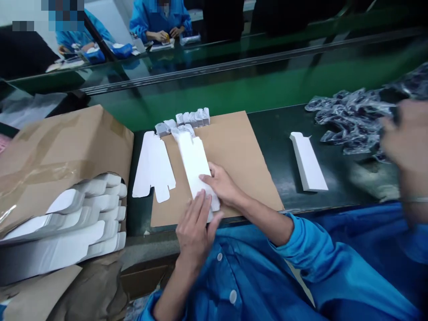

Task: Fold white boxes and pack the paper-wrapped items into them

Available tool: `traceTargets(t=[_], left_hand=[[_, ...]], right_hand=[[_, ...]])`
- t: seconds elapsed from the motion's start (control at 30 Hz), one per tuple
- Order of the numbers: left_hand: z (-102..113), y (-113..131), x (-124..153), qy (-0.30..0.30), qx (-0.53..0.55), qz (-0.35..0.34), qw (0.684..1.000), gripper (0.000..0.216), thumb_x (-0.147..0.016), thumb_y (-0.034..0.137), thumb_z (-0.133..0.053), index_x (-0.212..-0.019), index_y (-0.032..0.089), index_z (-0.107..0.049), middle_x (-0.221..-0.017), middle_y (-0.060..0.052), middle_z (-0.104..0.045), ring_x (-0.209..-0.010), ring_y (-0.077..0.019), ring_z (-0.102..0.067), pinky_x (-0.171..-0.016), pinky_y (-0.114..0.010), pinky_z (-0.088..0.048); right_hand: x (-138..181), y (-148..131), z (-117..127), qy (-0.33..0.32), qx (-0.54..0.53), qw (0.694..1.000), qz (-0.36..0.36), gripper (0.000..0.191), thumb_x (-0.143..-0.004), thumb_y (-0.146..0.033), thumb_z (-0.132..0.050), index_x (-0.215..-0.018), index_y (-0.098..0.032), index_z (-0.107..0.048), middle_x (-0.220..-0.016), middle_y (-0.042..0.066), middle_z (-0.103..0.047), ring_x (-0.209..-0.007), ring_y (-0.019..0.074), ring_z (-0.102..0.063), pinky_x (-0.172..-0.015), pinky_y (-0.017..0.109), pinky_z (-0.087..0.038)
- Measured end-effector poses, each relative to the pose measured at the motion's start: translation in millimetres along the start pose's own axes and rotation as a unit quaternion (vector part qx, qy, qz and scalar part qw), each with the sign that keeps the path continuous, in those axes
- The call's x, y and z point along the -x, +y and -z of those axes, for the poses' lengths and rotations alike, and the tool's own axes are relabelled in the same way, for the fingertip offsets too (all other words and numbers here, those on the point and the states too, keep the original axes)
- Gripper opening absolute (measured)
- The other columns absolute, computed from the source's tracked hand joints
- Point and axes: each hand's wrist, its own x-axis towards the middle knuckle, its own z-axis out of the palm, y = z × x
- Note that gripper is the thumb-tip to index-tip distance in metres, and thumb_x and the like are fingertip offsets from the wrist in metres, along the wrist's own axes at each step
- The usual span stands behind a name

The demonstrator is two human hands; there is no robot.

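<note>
A white folding carton [195,162] lies slanted over the brown cardboard sheet [247,156]. My right hand [225,183] grips its right edge, thumb on top and the other fingers partly hidden underneath. At the near end my left hand [195,227] has its fingers on the carton's face and its thumb at the end edge. Flat white cartons [154,167] lie to the left, overlapping the sheet's edge. Beyond the carton's far end sits a row of small items wrapped in thin white film [192,118].
A large brown box [67,147] at left holds several stacked flat cartons [100,209]. On the right stand a formed white box [308,162] and a pile of clear-bagged dark items [351,116], near another person's blurred hand [409,138]. Co-workers [163,22] sit beyond the green partition [267,80].
</note>
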Motion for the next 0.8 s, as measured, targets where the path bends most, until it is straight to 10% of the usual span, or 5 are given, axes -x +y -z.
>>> traceTargets(t=[0.13, 0.23, 0.4, 0.5, 0.8], left_hand=[[39, -11, -20, 0.048, 0.146, 0.175, 0.972, 0.076, -0.088, 0.045, -0.063, -0.153, 0.026, -0.028, -0.156, -0.014, -0.038, -0.142, -0.0317, -0.041, -0.108, -0.051, -0.047], [50, -41, -44, -0.111, 0.304, 0.276, 0.905, 0.054, -0.083, 0.046, -0.068, -0.131, 0.023, -0.059, -0.123, -0.010, -0.069, -0.105, -0.0275, -0.069, -0.086, -0.040, -0.060], [32, -52, -47, -0.145, 0.476, 0.399, 0.770, 0.033, -0.082, 0.042, -0.070, -0.104, 0.017, -0.072, -0.101, -0.005, -0.073, -0.072, -0.0175, -0.069, -0.055, -0.029, -0.061], [31, -49, -39, -0.175, 0.530, 0.403, 0.725, 0.036, -0.082, 0.039, -0.071, -0.112, 0.018, -0.069, -0.106, -0.005, -0.072, -0.080, -0.0180, -0.069, -0.057, -0.028, -0.062], [33, -50, -49, -0.156, 0.364, 0.351, 0.848, 0.015, -0.078, 0.027, -0.069, -0.089, 0.018, -0.073, -0.086, -0.001, -0.073, -0.070, -0.0142, -0.067, -0.060, -0.025, -0.060]], right_hand=[[14, -32, 60, -0.239, 0.164, 0.956, 0.047, 0.015, -0.085, -0.024, -0.060, -0.095, -0.013, -0.059, -0.089, 0.002, -0.064, -0.079, 0.0142, -0.058, -0.067, 0.024, -0.046], [30, -55, 78, -0.363, 0.331, 0.866, 0.092, 0.016, -0.092, -0.025, -0.054, -0.102, -0.014, -0.061, -0.093, 0.004, -0.066, -0.081, 0.0151, -0.059, -0.072, 0.026, -0.046], [61, -47, 51, -0.122, 0.604, 0.755, 0.225, 0.067, -0.090, -0.042, -0.063, -0.143, -0.008, -0.040, -0.131, 0.023, -0.058, -0.112, 0.0344, -0.057, -0.093, 0.048, -0.047], [70, -36, 43, -0.110, 0.647, 0.696, 0.290, 0.064, -0.093, -0.038, -0.057, -0.142, -0.001, -0.039, -0.129, 0.028, -0.058, -0.108, 0.0361, -0.060, -0.089, 0.051, -0.049], [74, -36, 43, -0.098, 0.679, 0.619, 0.384, 0.039, -0.097, -0.016, -0.039, -0.129, 0.001, -0.051, -0.116, 0.025, -0.066, -0.102, 0.0324, -0.066, -0.084, 0.046, -0.057]])
